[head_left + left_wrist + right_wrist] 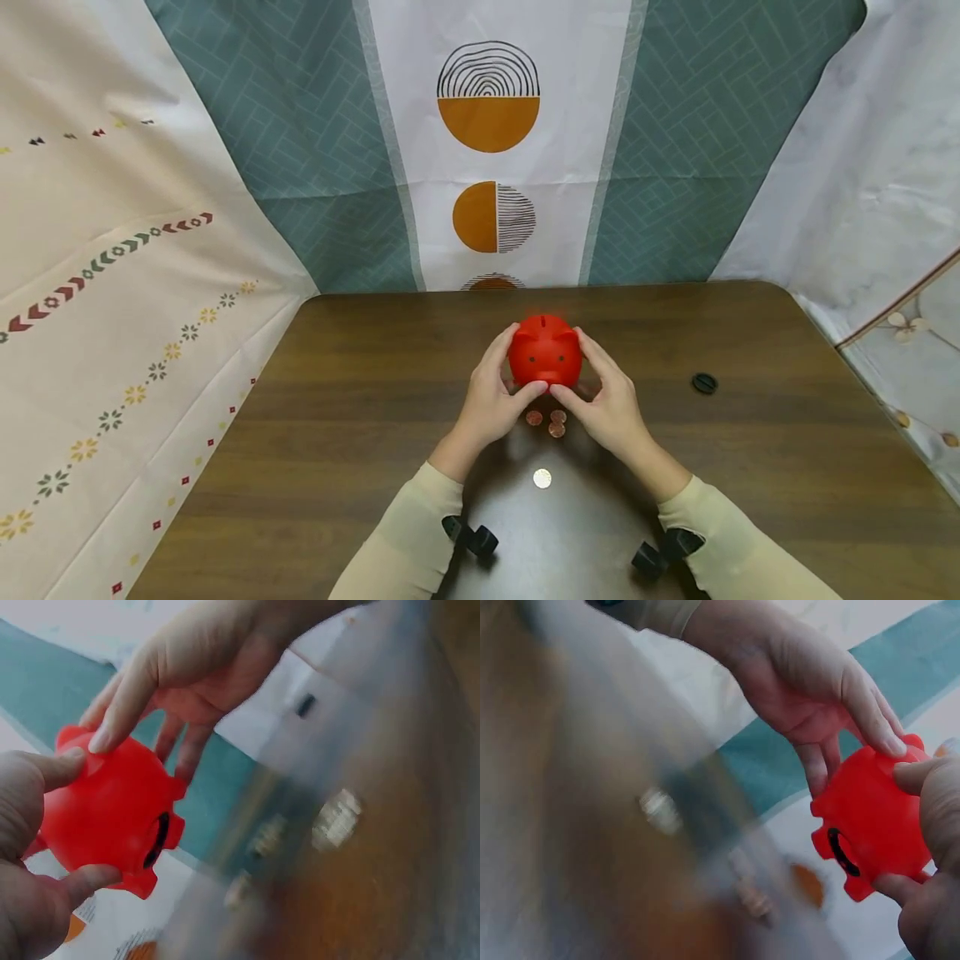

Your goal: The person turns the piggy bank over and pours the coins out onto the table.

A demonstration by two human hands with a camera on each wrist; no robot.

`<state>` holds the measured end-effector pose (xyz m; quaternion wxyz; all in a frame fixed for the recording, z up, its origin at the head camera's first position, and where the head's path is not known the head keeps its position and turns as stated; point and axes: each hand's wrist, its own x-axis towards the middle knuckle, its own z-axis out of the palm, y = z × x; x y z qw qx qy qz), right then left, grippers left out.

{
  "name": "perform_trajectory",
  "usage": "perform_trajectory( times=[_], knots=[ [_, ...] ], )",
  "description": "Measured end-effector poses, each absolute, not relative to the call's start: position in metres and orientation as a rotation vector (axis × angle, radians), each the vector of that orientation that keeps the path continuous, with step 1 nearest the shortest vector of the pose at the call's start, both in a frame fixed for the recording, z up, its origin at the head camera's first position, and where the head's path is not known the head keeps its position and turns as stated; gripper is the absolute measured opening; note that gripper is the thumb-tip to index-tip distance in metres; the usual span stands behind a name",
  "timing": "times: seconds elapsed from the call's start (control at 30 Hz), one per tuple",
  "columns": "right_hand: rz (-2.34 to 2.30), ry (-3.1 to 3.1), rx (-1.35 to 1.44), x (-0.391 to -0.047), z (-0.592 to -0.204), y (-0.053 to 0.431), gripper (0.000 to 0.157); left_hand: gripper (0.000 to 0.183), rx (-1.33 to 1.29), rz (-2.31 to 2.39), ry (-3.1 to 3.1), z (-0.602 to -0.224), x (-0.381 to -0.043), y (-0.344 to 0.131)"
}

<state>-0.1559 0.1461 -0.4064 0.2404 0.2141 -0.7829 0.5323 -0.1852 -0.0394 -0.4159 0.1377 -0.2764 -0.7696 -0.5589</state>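
Note:
A red piggy bank (pixel 545 354) with a slot on top and two dark eyes is held between both hands. My left hand (pixel 487 404) grips its left side, and my right hand (pixel 613 408) grips its right. Both thumbs meet low on the front, below the snout. From the wrist views, the underside of the piggy bank (pixel 112 814) shows short feet and a black-edged round hole. Just in front of it on the table lie copper coins (pixel 557 430), and nearer to me a single bright coin (pixel 542 478).
To the right on the brown wooden table (pixel 360 467) lies a small black round plug (pixel 704 383). Patterned cloths hang behind the table (pixel 487 217) and along both sides. Black camera mounts (pixel 480 540) sit at the wrists.

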Motion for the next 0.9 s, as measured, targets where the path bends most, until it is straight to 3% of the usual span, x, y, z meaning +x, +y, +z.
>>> perform_trajectory(
  times=[0.4, 0.67, 0.9],
  knots=[
    [1.513, -2.263, 0.502, -0.151, -0.397, 0.144, 0.076, 0.082, -0.709, -1.671, -2.319, -0.425, -0.192, -0.04],
    [1.403, -2.028, 0.656, -0.15, -0.391, 0.144, 0.085, 0.083, -0.901, -1.519, -2.125, -0.406, -0.184, -0.039],
    [1.495, -2.236, 0.519, -0.156, -0.408, 0.146, 0.076, 0.081, -0.733, -1.637, -2.355, -0.416, -0.189, -0.045]
  ],
)
